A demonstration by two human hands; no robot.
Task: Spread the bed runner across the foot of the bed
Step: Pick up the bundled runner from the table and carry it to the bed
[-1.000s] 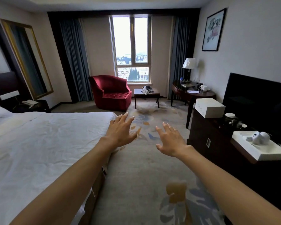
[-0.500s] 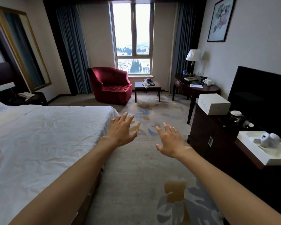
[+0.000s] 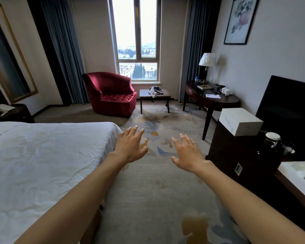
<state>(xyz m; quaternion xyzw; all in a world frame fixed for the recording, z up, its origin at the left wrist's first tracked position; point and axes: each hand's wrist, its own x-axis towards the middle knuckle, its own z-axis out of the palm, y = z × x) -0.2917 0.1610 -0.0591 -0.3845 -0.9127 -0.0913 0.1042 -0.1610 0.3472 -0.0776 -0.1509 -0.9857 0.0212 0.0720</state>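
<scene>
Nearer now stand the red armchair [image 3: 111, 95] and low table [image 3: 144, 96] as the person walks past the white bed [image 3: 42, 155], left hand [image 3: 130, 147] and right hand [image 3: 187, 154] both empty, fingers spread, presumably going to fetch the bed runner, nowhere in view.

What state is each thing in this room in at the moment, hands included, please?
Left hand: open, fingers spread, holding nothing.
Right hand: open, fingers spread, holding nothing.
White bed cover: wrinkled, nothing spread on the visible part.
Blue-grey curtains: drawn back from the window.
Black flat television screen: dark.
White rectangular box: closed.
Grey cloth: crumpled on the small dark wooden table.
</scene>
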